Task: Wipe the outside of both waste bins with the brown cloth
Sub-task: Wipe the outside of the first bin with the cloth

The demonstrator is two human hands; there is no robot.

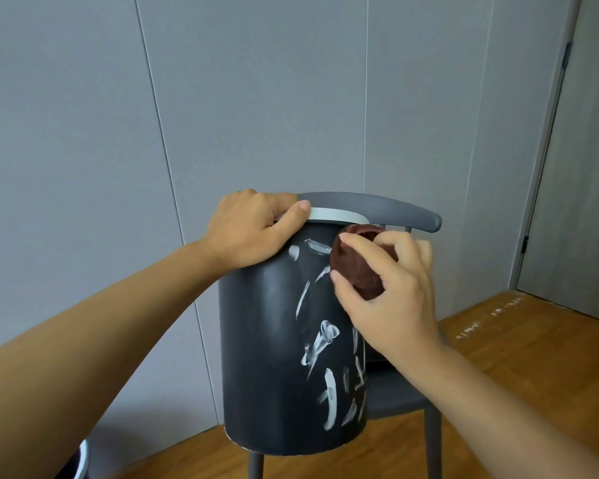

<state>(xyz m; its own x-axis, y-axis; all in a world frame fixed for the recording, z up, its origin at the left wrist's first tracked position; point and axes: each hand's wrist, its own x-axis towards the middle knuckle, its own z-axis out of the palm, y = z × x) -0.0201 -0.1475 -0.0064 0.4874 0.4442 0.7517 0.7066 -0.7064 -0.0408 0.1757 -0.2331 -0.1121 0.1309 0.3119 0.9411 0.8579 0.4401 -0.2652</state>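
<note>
A dark grey waste bin [274, 357] with a pale rim stands in front of me, tilted a little, its side streaked with white smears. My left hand [253, 233] grips the bin's rim at the upper left, thumb along the pale band. My right hand [391, 299] holds the bunched brown cloth [355, 267] and presses it against the bin's upper right side, beside the top smears. A second bin [78, 459] shows only as a rim sliver at the bottom left edge.
A grey chair [395, 212] stands behind and under the bin, its backrest curving above the rim and its legs reaching the wooden floor [533, 357]. Grey wall panels fill the background. A door [581, 202] is at the right.
</note>
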